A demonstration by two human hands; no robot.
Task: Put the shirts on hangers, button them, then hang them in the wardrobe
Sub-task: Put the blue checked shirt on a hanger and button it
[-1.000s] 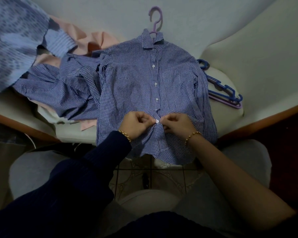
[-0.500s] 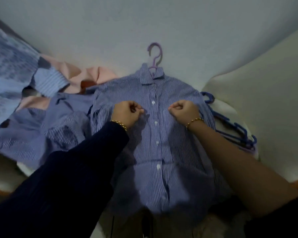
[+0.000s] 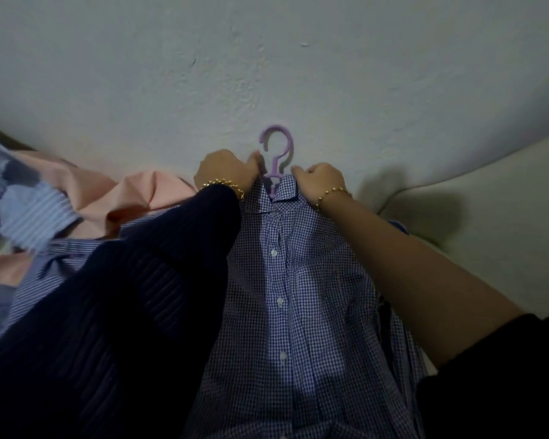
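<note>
Up at the collar of the blue-checked cotton shirt (image 3: 286,280), buttoned on its lilac plastic hanger (image 3: 277,146), left hand (image 3: 227,171) and right hand (image 3: 319,181) grip cloth in curled fingers, likely squaring it before a lift.

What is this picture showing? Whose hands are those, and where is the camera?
There is no machine, just a person. The camera sits on their head and looks down, so you see their own hands. The left hand, in a dark sleeve, and the right hand each grip the collar of a blue checked shirt. The shirt is on a purple hanger; its hook pokes out between the hands. The buttons you can see look done up. To the left lie a pink cloth and a striped blue cloth.
</note>
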